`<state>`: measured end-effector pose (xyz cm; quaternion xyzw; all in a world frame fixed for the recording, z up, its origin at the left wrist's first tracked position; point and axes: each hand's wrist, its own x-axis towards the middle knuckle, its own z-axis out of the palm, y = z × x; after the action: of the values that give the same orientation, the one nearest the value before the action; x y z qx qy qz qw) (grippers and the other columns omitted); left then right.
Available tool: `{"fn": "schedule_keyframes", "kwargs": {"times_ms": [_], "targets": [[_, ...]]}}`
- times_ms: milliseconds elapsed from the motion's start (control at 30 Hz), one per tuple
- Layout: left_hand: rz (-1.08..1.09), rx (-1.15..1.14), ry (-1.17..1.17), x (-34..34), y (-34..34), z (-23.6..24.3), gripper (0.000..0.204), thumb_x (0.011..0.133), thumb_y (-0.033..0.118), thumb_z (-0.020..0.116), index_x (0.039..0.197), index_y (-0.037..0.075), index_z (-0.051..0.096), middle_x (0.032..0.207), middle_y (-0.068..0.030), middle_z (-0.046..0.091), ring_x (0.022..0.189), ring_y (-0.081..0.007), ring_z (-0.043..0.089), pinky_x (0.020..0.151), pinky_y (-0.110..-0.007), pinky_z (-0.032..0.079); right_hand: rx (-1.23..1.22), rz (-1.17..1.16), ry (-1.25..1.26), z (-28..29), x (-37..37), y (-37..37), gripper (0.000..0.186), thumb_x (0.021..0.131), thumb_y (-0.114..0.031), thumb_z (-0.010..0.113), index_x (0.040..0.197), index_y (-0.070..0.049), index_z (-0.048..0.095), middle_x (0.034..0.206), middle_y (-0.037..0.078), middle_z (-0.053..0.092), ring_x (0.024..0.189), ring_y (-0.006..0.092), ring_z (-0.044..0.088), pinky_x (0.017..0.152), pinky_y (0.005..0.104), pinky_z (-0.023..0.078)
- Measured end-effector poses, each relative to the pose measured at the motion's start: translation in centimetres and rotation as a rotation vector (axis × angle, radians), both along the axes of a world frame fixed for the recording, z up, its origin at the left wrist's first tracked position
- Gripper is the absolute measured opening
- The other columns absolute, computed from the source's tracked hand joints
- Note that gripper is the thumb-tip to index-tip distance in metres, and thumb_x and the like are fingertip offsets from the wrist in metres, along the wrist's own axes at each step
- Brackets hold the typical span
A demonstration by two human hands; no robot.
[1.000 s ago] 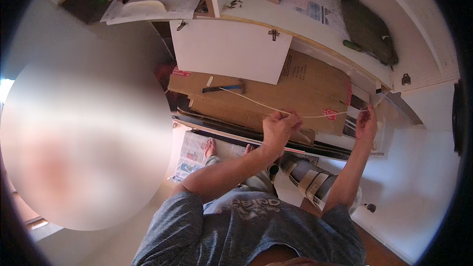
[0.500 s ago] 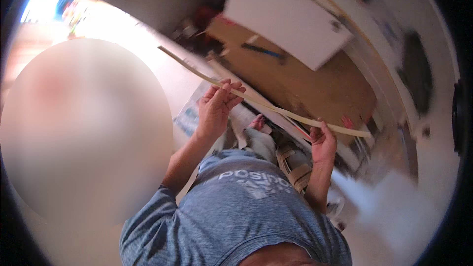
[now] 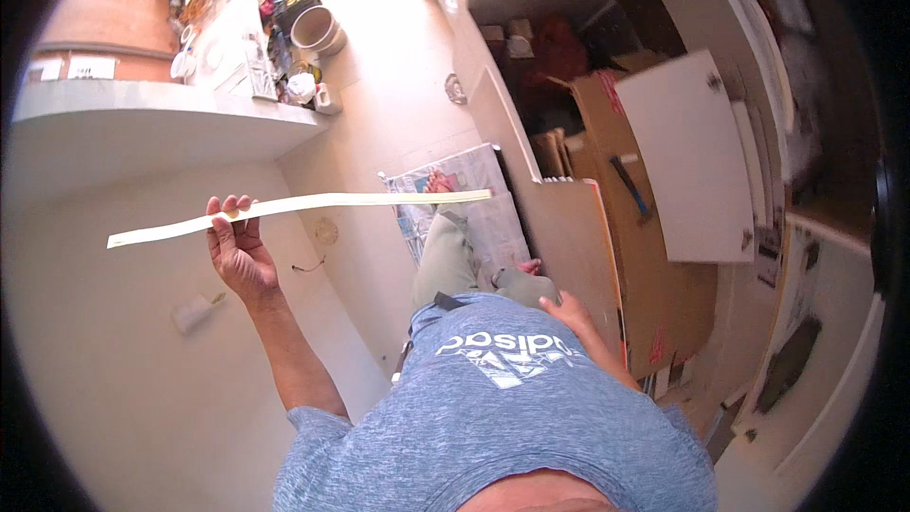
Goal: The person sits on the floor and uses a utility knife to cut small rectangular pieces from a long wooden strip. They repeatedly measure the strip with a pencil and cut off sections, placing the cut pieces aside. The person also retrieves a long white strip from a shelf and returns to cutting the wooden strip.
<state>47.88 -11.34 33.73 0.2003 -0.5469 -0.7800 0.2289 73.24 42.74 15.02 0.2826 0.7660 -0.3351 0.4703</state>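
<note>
My left hand [image 3: 239,245] is raised to the left, its fingers and thumb pinched round a long, thin, pale strip [image 3: 360,199], wood-like in look. The strip lies nearly level across the view, with a slight bend and a short end beyond my fingers. Most of its length reaches right, its far end above a printed sheet [image 3: 488,232] spread on the floor. Lower and to the right, my right hand [image 3: 569,311] rests by my bent leg, holding nothing that I can see. Its fingers look stretched out, partly hidden at the leg.
To the right, a white panel [image 3: 697,156] leans over brown cardboard [image 3: 678,303], with a blue-handled tool [image 3: 633,192] beside it. A bucket [image 3: 319,31] and a white jug [image 3: 327,99] stand at the far left, near a cluttered shelf [image 3: 171,100].
My right hand has let go of the strip and dropped to my leg. My left hand has carried the strip to the left. The view has turned left.
</note>
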Motion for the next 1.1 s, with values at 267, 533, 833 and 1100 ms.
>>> {"fn": "schedule_keyframes", "kwargs": {"times_ms": [267,533,833,1100], "targets": [[0.214,-0.118,-0.018,-13.5,-15.2,0.8,0.030,0.109,0.018,0.061,0.134,0.002,0.060,0.120,-0.0149,0.074,0.113,-0.0280,0.073,0.100,-0.043,0.064,0.086,0.257,-0.083,-2.8,-21.2,-13.8,0.101,0.075,-0.051,0.080,0.156,0.001,0.049,0.153,0.026,0.057,0.139,0.0404,0.058,0.116,0.0452,0.047],[0.242,-0.229,0.002,-20.0,-14.3,0.8,0.028,0.108,0.019,0.064,0.131,0.004,0.063,0.118,-0.0129,0.075,0.108,-0.0246,0.074,0.096,-0.040,0.066,-0.214,0.175,0.145,-1.8,-36.1,-13.0,0.066,0.084,-0.042,0.083,0.136,-0.003,0.071,0.130,0.021,0.074,0.119,0.0316,0.072,0.103,0.0398,0.055],[0.310,-0.518,0.007,-26.6,-12.6,-4.1,0.031,0.108,0.015,0.063,0.136,0.000,0.061,0.121,-0.0129,0.073,0.111,-0.0213,0.072,0.099,-0.038,0.063,-0.083,0.189,0.602,-11.0,-55.0,-6.0,0.049,0.090,-0.031,0.078,0.127,0.001,0.073,0.118,0.021,0.077,0.104,0.0313,0.077,0.093,0.0411,0.059],[0.217,-0.721,-0.137,-32.9,-2.9,-11.6,0.032,0.111,0.017,0.060,0.138,-0.001,0.061,0.127,-0.0133,0.071,0.119,-0.0213,0.070,0.104,-0.033,0.059,-0.441,0.012,0.598,-7.4,-62.7,8.5,0.020,0.099,-0.021,0.075,0.088,-0.005,0.076,0.075,0.001,0.071,0.064,0.0062,0.060,0.058,0.0249,0.048]]}}
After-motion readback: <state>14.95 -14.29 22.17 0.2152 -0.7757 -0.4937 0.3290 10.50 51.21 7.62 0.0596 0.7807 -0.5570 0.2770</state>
